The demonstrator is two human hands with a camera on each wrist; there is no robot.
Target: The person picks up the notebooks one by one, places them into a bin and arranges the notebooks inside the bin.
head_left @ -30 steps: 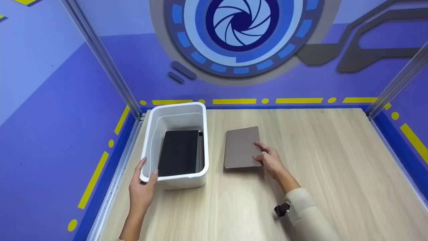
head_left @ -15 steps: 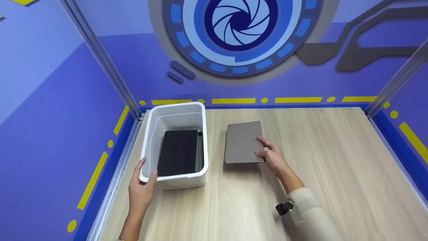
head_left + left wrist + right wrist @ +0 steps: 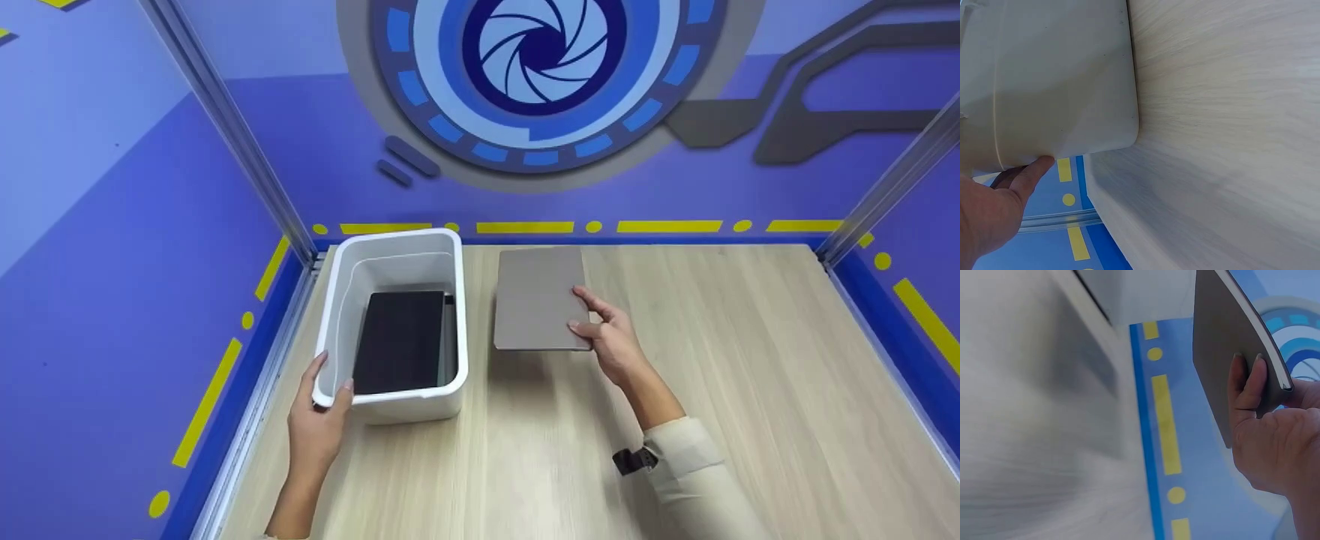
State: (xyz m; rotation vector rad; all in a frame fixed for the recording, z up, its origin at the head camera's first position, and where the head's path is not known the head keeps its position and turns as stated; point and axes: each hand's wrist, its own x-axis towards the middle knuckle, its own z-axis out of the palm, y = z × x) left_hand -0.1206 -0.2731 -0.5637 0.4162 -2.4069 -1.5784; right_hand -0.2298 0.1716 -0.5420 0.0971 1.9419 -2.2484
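A grey-brown notebook (image 3: pixel 538 300) is held above the table by my right hand (image 3: pixel 616 341), which pinches its right edge between thumb and fingers. In the right wrist view the notebook (image 3: pixel 1224 343) shows white page edges, with fingers bent under its cover. My left hand (image 3: pixel 319 420) grips the near left corner of a white plastic bin (image 3: pixel 463 330), thumb near the rim. From the left wrist view, the left hand (image 3: pixel 994 214) touches the bin's outer wall (image 3: pixel 1067 84). Inside the bin lies a black notebook (image 3: pixel 401 341), covering most of another dark item (image 3: pixel 451 337) at its right.
The bin stands on a wood-grain table (image 3: pixel 712 337) near the back left corner. Blue printed panels (image 3: pixel 675 187) enclose the table at the back and both sides, with metal corner posts (image 3: pixel 247 142). A black strap device (image 3: pixel 635 460) sits at the right wrist.
My right hand has raised the notebook and carried it away from me, toward the back wall, with a slight leftward shift at the end. The left hand and the bin stay put.
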